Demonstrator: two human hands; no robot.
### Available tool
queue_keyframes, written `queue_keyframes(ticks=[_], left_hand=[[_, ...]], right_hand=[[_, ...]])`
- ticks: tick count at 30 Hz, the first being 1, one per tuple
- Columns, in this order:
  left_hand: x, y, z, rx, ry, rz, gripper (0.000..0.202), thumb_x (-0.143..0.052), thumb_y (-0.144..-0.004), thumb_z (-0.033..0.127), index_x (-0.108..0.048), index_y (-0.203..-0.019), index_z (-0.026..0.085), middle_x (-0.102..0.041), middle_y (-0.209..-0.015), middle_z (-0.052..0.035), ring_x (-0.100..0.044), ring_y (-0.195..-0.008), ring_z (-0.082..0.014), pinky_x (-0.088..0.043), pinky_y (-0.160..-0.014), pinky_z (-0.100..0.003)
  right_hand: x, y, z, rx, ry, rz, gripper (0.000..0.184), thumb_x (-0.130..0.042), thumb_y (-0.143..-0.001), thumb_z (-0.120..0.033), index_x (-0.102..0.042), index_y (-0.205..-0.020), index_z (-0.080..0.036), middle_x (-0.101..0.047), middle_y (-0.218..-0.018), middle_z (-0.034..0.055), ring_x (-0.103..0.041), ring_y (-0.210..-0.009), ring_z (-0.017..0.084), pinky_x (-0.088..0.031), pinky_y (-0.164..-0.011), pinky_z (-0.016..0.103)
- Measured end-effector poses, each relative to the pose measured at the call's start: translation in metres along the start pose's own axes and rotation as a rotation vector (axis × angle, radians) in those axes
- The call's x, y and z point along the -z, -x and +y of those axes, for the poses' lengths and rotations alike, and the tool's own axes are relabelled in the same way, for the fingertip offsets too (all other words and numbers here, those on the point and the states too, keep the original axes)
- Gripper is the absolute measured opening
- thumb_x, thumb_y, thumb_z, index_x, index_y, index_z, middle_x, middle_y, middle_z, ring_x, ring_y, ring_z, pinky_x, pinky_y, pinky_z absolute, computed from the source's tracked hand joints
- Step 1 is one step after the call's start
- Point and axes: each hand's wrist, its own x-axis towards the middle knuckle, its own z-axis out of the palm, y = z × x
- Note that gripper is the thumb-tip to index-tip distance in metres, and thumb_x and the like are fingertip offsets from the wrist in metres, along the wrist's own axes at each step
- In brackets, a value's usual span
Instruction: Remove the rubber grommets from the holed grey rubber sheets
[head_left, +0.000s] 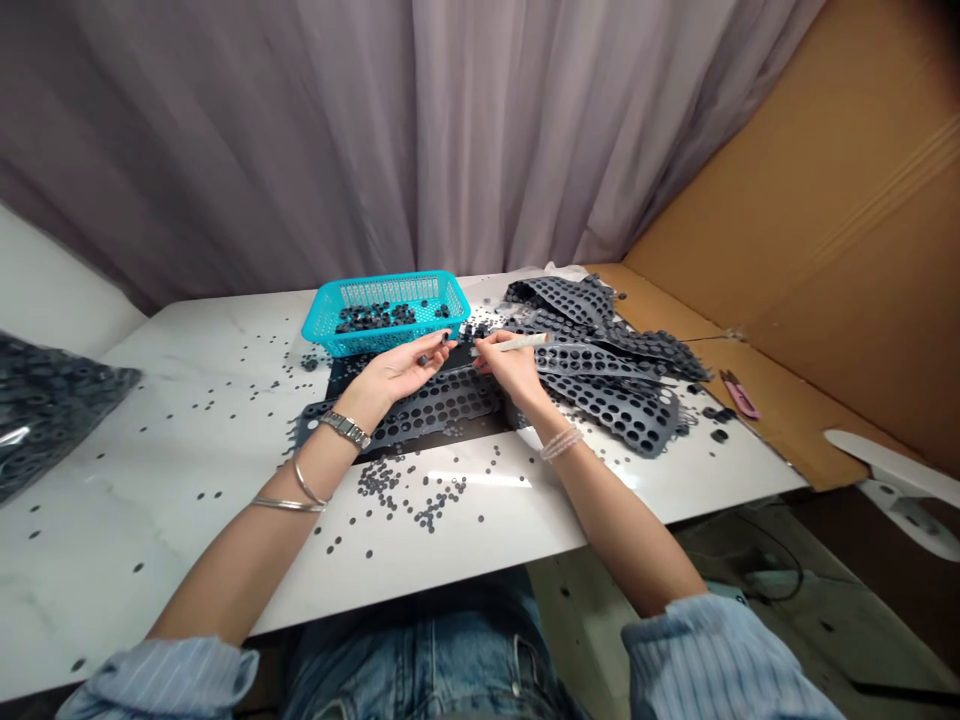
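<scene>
My left hand (405, 368) is turned palm up beside the basket, its thumb and fingers closed on a small black rubber piece (445, 339). Another dark piece shows against the fingers. My right hand (513, 370) grips a whitish pen-like tool (525, 342), whose tip is hidden near the fingers. Beneath both hands lies a dark grey rubber sheet (442, 405) with rows of round holes. Just behind the left hand stands a turquoise plastic basket (318, 312) with several small black rubber pieces (375, 317) in it.
More perforated rubber sheets (615, 400) are heaped at the right. Small dark discs (379, 480) litter the white tabletop (225, 520). Pink-handled snips (739, 395) lie at the right edge by a cardboard wall (825, 200). A clear bag of black pieces (52, 410) stands at the left.
</scene>
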Motion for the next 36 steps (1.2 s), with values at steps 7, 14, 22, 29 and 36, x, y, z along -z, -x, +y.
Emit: queue_keyframes(ticks=[7, 14, 22, 29, 36], left_hand=[[-0.012, 0.010, 0.001, 0.013, 0.038, 0.050, 0.012, -0.059, -0.089, 0.002, -0.070, -0.091, 0.008, -0.072, -0.093, -0.0151, -0.072, -0.087, -0.0158, -0.061, -0.075, -0.021], [-0.020, 0.018, 0.002, -0.008, 0.065, 0.019, 0.014, -0.055, -0.089, 0.001, -0.067, -0.096, 0.004, -0.070, -0.092, -0.0155, -0.072, -0.095, -0.0192, -0.061, -0.082, -0.022], [-0.009, 0.013, 0.009, 0.040, 0.124, -0.038, 0.037, -0.050, -0.069, 0.000, -0.063, -0.102, 0.010, -0.064, -0.094, -0.0164, -0.067, -0.090, -0.0232, -0.060, -0.071, -0.033], [0.008, 0.001, 0.003, -0.195, -0.580, 0.085, 0.021, -0.052, -0.080, 0.004, -0.067, -0.092, 0.010, -0.045, -0.061, 0.0015, -0.039, -0.050, -0.0075, -0.026, -0.045, -0.021], [0.010, 0.004, -0.005, -0.410, -1.490, 0.104, 0.027, -0.049, -0.085, 0.017, -0.073, -0.097, 0.017, -0.060, -0.063, -0.0009, -0.051, -0.057, -0.0141, -0.036, -0.057, -0.026]], right_hand=[[-0.003, 0.001, 0.001, -0.013, -0.023, -0.022, 0.016, -0.062, -0.078, -0.028, -0.058, -0.066, -0.019, -0.065, -0.054, 0.0008, -0.064, -0.053, 0.014, -0.054, -0.053, 0.023], [-0.004, 0.003, -0.001, -0.009, -0.035, -0.044, 0.015, -0.062, -0.078, -0.025, -0.058, -0.065, -0.019, -0.065, -0.054, 0.0007, -0.062, -0.052, 0.014, -0.054, -0.055, 0.023], [-0.010, 0.006, 0.005, 0.031, 0.028, -0.157, 0.017, -0.062, -0.080, -0.026, -0.058, -0.065, -0.019, -0.067, -0.055, 0.0016, -0.065, -0.054, 0.014, -0.053, -0.057, 0.022], [-0.014, 0.011, 0.006, 0.064, 0.177, -0.222, 0.017, -0.061, -0.082, -0.022, -0.059, -0.066, -0.018, -0.069, -0.057, 0.0019, -0.065, -0.054, 0.013, -0.051, -0.056, 0.021], [-0.016, 0.010, 0.009, 0.131, 0.267, -0.231, 0.017, -0.062, -0.083, -0.022, -0.063, -0.067, -0.017, -0.070, -0.059, 0.0024, -0.064, -0.055, 0.013, -0.046, -0.054, 0.020]])
